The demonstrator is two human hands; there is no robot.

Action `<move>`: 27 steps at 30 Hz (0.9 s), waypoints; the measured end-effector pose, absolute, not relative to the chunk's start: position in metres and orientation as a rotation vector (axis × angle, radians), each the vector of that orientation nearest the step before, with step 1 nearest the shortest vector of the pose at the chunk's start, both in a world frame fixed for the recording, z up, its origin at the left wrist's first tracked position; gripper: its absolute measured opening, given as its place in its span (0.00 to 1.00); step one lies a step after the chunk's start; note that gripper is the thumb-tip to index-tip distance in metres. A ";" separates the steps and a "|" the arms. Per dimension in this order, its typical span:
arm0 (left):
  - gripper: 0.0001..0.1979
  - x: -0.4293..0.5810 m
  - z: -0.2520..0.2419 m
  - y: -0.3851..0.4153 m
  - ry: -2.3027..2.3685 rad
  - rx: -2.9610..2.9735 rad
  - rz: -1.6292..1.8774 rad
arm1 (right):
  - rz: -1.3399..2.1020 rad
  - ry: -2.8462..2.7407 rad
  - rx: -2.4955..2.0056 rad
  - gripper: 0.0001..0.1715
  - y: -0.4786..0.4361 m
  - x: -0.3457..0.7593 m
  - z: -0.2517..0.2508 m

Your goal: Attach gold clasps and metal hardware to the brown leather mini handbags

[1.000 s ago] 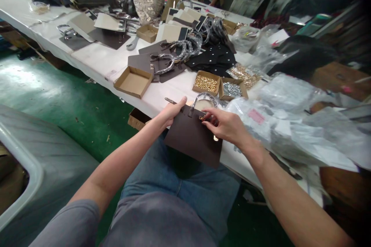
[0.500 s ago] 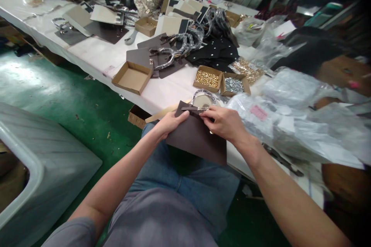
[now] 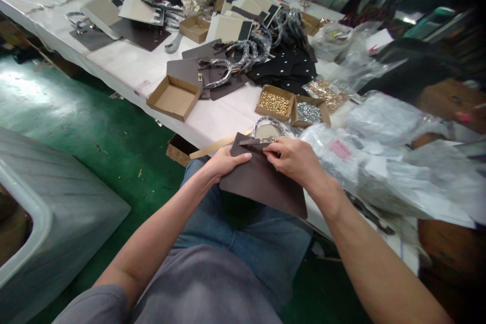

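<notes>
A dark brown leather panel (image 3: 266,187) lies over the table's near edge and my lap. My left hand (image 3: 224,162) grips its left edge, thumb on top. My right hand (image 3: 294,159) is closed in a pinch on the handle tab (image 3: 255,143) at the panel's top edge. A plastic-wrapped curved handle (image 3: 268,124) rises from that tab. Just beyond stand a small box of gold rivets (image 3: 274,103) and a box of silver washers (image 3: 308,112).
An empty cardboard tray (image 3: 173,97) sits left of the panel, with another box (image 3: 180,149) under the table edge. More brown panels with wrapped handles (image 3: 224,63) lie farther back. Crumpled plastic bags (image 3: 387,147) pile up on the right. The floor (image 3: 76,111) is green.
My left hand let go of a thin tool near the table edge and came down onto the panel's left edge. The panel shifted slightly toward me; my right hand stayed at the handle tab.
</notes>
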State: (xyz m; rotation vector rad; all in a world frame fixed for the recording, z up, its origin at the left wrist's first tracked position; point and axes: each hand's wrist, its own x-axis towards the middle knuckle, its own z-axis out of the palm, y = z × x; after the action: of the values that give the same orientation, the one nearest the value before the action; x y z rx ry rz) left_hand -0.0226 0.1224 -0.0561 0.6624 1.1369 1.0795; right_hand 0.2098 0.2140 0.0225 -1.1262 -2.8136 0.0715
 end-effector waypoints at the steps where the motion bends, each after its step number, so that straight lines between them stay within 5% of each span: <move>1: 0.26 -0.023 -0.056 0.122 1.131 0.662 1.086 | 0.085 -2.816 -1.119 0.17 0.215 0.210 0.022; 27: 0.30 -0.022 -0.048 0.121 0.993 0.520 1.120 | 0.002 -2.873 -1.106 0.16 0.207 0.210 0.021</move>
State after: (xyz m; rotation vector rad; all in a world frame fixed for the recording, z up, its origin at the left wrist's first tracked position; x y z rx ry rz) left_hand -0.0222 0.1208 -0.0476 0.5197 0.9929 1.1199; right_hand 0.2105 0.2071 0.0214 -1.1060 -2.8727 0.0020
